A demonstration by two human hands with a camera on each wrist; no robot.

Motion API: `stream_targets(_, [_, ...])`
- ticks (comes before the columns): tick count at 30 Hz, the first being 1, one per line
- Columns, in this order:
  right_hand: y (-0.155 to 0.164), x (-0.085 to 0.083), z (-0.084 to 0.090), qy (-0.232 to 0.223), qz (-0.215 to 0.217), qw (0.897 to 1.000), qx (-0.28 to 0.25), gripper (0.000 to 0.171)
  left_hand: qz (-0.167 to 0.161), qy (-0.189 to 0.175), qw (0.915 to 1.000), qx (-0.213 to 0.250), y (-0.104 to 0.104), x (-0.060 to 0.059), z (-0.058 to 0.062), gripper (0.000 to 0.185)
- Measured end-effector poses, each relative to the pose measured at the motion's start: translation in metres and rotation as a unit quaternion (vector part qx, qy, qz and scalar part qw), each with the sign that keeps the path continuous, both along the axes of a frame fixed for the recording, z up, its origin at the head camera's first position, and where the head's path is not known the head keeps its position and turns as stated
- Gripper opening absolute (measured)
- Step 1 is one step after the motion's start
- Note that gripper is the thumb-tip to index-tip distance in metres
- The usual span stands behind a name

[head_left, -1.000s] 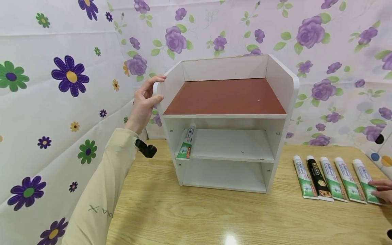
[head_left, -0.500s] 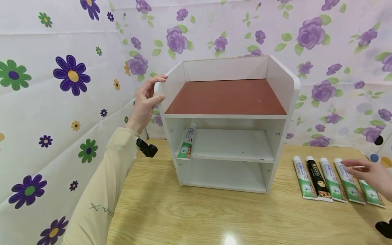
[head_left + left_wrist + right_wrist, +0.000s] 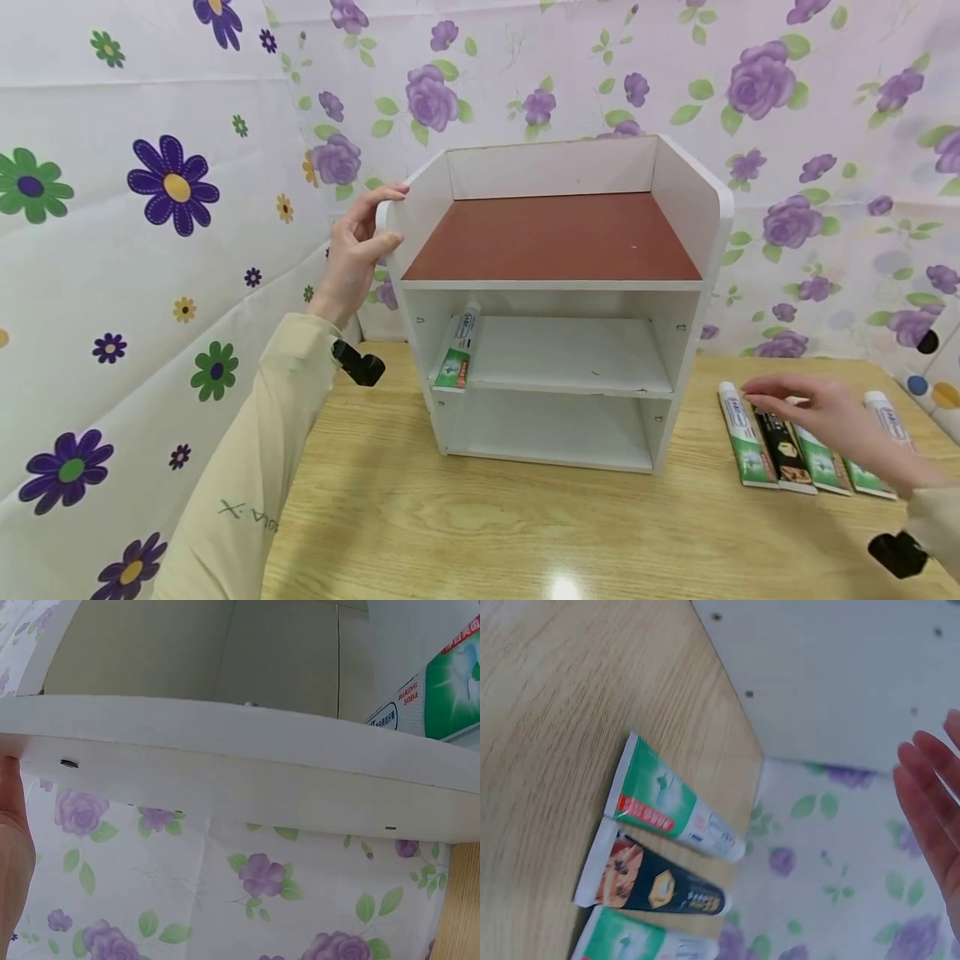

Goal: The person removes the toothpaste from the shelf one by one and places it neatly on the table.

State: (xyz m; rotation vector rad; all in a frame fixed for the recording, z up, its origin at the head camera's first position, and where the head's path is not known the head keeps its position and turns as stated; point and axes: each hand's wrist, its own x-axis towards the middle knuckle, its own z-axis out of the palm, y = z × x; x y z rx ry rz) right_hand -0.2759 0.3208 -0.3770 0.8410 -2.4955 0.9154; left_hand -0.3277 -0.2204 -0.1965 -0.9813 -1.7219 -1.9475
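Observation:
My left hand grips the front edge of the left side panel of a white shelf unit, thumb in front and fingers over the top. On its middle shelf, at the left, lies a green-and-white toothpaste tube, which the left wrist view also shows. Over a row of toothpaste tubes at the right hovers my right hand, holding nothing, its fingers loosely bent. Leftmost in the row is a green-and-white tube; beside it lies a black tube, its cap end partly hidden by the fingertips. Several green-and-white tubes lie further right, partly covered by the hand.
The shelf unit stands on a wood-grain table and has a red-brown top between raised side panels. Flowered sheets hang behind and to the left. The row of tubes lies right of the unit.
My right hand has let go of the rightmost toothpaste tube and moved left across the row to above the black one. The left hand has kept its grip on the shelf unit.

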Motion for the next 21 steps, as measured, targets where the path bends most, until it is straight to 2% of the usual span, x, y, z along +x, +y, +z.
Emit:
stream_targets(2, [-0.012,0.000,0.002,0.055,0.031,0.998,0.018,0.031,0.000,0.000,1.0000,0.000,0.000,0.000,0.000,0.042])
stream_targets(5, [-0.029,0.001,0.006,0.134,0.096,0.986,0.039,0.037,0.002,-0.002,1.0000,0.000,0.000,0.000,0.000,0.042])
stream_targets(7, [-0.039,0.001,0.008,0.174,0.132,0.975,0.044,0.030,0.002,-0.002,1.0000,0.000,0.000,0.000,0.000,0.042])
stream_targets(10, [-0.056,0.004,0.011,0.214,0.156,0.963,0.044,0.014,0.003,-0.003,1.0000,0.000,0.000,0.000,-0.001,0.042])
stream_targets(13, [-0.072,0.005,0.014,0.255,0.178,0.949,0.041,0.020,0.005,-0.002,1.0000,-0.001,-0.001,0.000,-0.001,0.042])
stream_targets(16, [-0.087,0.007,0.017,0.279,0.203,0.938,0.035,0.026,0.007,-0.005,1.0000,-0.002,0.000,0.001,0.000,0.042])
stream_targets(21, [-0.108,0.007,0.021,0.275,0.230,0.933,0.015,0.023,0.006,-0.008,1.0000,-0.002,0.000,0.002,0.000,0.042])
